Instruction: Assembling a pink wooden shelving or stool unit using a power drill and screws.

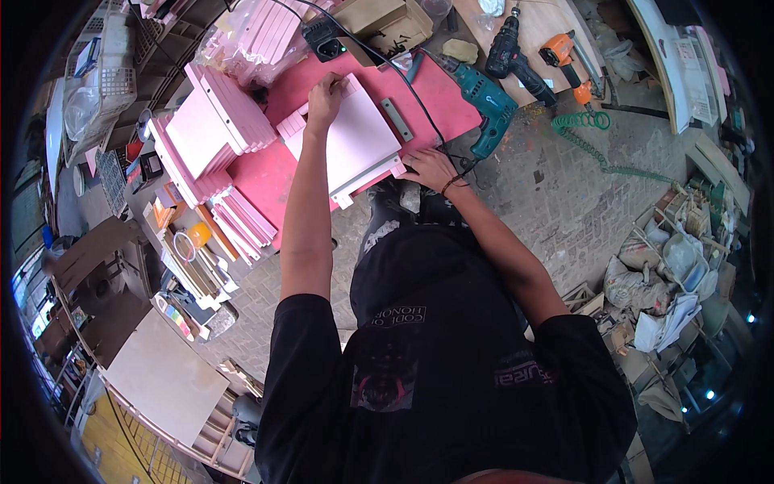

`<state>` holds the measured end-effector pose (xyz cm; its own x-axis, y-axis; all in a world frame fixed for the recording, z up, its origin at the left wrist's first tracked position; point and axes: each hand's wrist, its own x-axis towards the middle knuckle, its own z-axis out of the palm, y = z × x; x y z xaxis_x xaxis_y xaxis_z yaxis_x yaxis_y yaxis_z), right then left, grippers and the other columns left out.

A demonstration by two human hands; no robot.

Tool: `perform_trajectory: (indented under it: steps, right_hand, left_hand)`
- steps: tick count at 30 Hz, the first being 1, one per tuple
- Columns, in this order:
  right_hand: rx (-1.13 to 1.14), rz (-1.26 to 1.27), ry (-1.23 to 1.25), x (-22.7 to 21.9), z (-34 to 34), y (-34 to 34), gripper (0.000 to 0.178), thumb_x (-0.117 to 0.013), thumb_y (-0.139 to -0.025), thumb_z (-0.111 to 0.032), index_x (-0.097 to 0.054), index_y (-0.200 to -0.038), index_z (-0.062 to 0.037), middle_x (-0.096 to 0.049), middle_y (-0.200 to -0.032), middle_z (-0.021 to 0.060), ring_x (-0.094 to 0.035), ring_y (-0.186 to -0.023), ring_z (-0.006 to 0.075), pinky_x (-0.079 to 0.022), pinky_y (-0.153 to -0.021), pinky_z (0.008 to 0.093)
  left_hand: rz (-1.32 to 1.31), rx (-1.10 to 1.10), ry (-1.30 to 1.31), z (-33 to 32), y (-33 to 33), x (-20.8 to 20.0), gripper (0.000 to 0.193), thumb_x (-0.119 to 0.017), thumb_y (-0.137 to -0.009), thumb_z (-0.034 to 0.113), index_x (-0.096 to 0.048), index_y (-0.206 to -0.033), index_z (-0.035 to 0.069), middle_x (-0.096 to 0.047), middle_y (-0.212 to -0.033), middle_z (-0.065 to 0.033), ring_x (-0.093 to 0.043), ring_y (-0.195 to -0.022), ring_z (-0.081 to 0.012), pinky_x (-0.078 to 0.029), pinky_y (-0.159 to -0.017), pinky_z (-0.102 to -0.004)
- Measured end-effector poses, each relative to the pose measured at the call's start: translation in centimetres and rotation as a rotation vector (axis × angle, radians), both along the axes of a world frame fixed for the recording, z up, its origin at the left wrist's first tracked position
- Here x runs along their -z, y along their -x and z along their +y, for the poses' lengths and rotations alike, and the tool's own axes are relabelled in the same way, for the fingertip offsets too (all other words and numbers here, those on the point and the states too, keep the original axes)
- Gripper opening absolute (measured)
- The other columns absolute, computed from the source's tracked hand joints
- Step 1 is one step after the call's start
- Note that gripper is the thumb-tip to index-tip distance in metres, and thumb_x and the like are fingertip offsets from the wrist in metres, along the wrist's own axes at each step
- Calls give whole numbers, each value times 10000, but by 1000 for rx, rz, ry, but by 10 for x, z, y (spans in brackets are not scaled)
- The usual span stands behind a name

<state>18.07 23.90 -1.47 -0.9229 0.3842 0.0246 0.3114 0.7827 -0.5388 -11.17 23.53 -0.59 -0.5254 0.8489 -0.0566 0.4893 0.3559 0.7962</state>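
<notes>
A light pink panel (351, 145) lies on the red work surface in front of me, with a pale strip (367, 181) along its near edge. At the panel's far edge is my left hand (325, 101), its fingers closed in a pinch; whatever is between them is too small to tell. My right hand (431, 169) holds the near right corner of the panel, thumb and fingers around its end. A grey-green strip (397, 119) lies just right of the panel. Beyond the right hand rests a teal corded drill (488, 113).
Stacked pink panels (201, 133) stand to the left on the red surface (262, 181). Toward the back are a charger (324, 40) and a cardboard box (395, 24) with screws. A black cordless drill (516, 60) and an orange air tool (560, 52) with a green coiled hose (580, 121) lie right.
</notes>
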Motion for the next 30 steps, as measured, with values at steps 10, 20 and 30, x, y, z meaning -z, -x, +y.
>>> perform_trajectory:
  steps: [10,20,30]
  right_hand:
    - [-50,-24,41,1,3,0,388,-605,-787,-441,-653,-940,-88,-605,-901,58,-599,-911,238,-465,-827,369]
    - [15,13,24,-4,-3,0,386,-618,-792,-431,-647,-906,-63,-605,-903,71,-600,-905,248,-467,-823,369]
    - [21,-10,-17,4,4,-2,422,-614,-786,-456,-661,-934,-63,-644,-921,66,-625,-861,248,-497,-778,372]
  left_hand:
    - [5,27,-45,1,1,11,195,-594,-880,212,-595,-898,18,-638,-778,-184,-629,-743,-350,-472,-676,-405]
    - [-25,9,-78,-2,0,6,158,-585,-880,159,-611,-892,3,-636,-772,-182,-619,-699,-327,-475,-664,-381]
    - [-33,3,-49,6,-1,-2,158,-585,-870,147,-632,-889,-2,-631,-718,-169,-615,-642,-276,-477,-632,-361]
